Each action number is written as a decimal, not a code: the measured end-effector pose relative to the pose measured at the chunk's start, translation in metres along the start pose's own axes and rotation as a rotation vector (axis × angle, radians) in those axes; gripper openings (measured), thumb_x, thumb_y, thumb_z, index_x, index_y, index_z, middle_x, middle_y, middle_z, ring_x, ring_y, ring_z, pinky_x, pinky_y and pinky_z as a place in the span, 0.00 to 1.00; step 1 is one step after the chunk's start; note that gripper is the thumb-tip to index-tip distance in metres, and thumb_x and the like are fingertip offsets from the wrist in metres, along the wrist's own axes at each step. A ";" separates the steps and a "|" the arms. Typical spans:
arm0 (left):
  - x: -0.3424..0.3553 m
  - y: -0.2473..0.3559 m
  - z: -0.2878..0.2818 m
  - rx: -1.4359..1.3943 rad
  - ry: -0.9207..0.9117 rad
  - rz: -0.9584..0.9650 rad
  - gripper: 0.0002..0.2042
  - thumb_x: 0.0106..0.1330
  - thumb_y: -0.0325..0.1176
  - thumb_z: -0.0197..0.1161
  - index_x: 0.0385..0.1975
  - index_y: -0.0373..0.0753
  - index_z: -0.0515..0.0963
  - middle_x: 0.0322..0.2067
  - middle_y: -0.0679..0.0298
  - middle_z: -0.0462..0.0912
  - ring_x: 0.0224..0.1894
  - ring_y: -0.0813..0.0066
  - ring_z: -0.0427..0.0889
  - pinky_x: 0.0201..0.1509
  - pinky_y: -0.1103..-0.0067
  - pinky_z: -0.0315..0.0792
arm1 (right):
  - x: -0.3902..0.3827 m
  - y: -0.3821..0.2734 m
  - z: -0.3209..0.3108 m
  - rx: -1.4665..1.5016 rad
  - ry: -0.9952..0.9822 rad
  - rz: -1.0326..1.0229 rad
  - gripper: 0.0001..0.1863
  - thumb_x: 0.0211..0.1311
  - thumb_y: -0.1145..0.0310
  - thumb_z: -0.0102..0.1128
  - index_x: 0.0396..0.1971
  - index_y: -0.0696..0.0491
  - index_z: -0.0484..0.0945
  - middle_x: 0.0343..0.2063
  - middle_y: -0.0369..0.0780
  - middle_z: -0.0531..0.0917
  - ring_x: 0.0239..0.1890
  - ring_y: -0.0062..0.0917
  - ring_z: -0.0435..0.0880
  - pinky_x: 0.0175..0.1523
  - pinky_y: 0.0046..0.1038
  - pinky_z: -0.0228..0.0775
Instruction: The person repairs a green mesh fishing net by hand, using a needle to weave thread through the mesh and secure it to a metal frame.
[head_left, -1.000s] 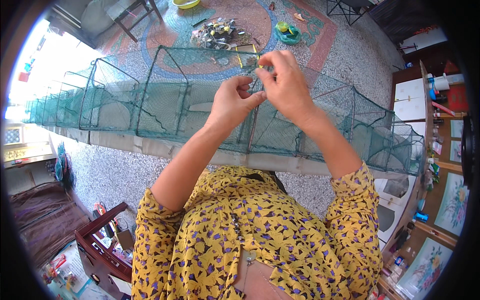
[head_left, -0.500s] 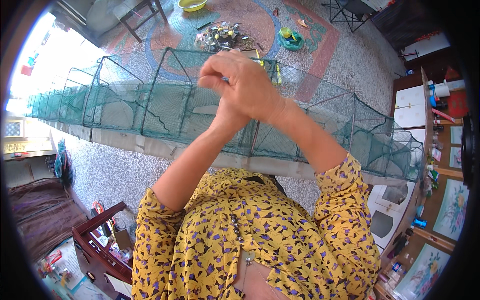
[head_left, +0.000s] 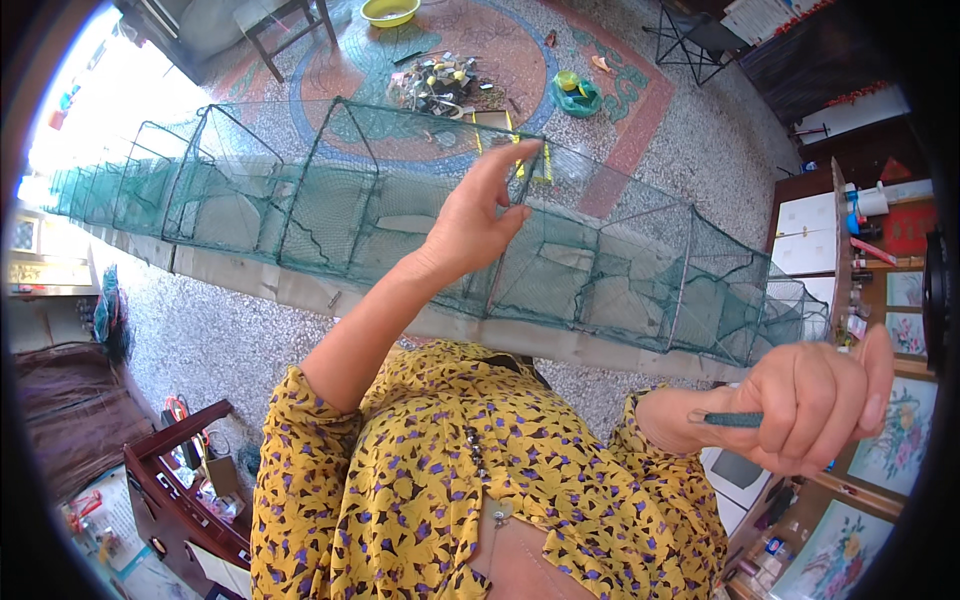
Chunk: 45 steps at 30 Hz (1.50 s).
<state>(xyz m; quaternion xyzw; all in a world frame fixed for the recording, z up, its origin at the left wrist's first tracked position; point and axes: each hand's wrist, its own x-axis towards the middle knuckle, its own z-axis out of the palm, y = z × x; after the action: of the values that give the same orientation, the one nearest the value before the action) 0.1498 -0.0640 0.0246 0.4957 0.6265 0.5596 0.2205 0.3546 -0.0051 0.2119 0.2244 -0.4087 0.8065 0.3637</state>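
Note:
A long green mesh cage (head_left: 245, 210) with dark wire frames stretches across in front of me over a long grey support (head_left: 255, 287). My left hand (head_left: 485, 210) is at one upright frame of it, index finger stretched toward the top corner, thumb lower beside the upright and other fingers curled; what they grip is too fine or hidden to make out. Low at the right, away from the net's middle, my right hand (head_left: 800, 405) is closed round a slim tool (head_left: 732, 419) wound with green twine.
Beyond the net lie a heap of small items (head_left: 440, 80), a yellow basin (head_left: 390, 10) and a green bag (head_left: 577, 98). A wooden chair (head_left: 290, 25) and a folding chair (head_left: 690, 50) stand behind. Cluttered dark-red furniture (head_left: 175, 490) is at lower left, cabinets (head_left: 805, 235) at right.
My hands were together at the upright. My right hand has swung down and right, now showing the twine-wound tool, while my left hand stays at the frame with its index finger extended.

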 end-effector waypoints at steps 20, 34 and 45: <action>0.009 -0.020 0.038 0.258 0.107 0.060 0.07 0.59 0.22 0.59 0.35 0.35 0.71 0.31 0.58 0.70 0.31 0.65 0.73 0.36 0.74 0.70 | -0.020 0.061 -0.121 -1.729 0.253 0.407 0.05 0.60 0.69 0.58 0.31 0.54 0.75 0.25 0.38 0.76 0.28 0.28 0.75 0.33 0.29 0.67; -0.012 -0.017 0.012 0.029 0.034 -0.447 0.23 0.54 0.33 0.71 0.49 0.34 0.75 0.35 0.66 0.73 0.34 0.80 0.72 0.42 0.81 0.70 | -0.035 0.106 -0.161 -1.911 -0.050 0.511 0.03 0.52 0.70 0.63 0.26 0.51 0.79 0.27 0.37 0.76 0.36 0.35 0.75 0.40 0.35 0.69; -0.018 -0.043 0.005 -0.285 -0.054 -0.629 0.22 0.56 0.32 0.70 0.49 0.32 0.72 0.38 0.66 0.76 0.41 0.79 0.74 0.48 0.81 0.70 | -0.034 0.166 -0.150 -1.861 -0.050 0.455 0.09 0.52 0.68 0.63 0.31 0.55 0.77 0.30 0.38 0.74 0.39 0.34 0.76 0.41 0.34 0.71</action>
<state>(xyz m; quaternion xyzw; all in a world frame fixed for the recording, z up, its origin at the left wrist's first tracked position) 0.1459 -0.0721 -0.0212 0.2574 0.6580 0.5328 0.4657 0.2388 0.0379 0.0229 -0.2222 -0.9270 0.2051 0.2219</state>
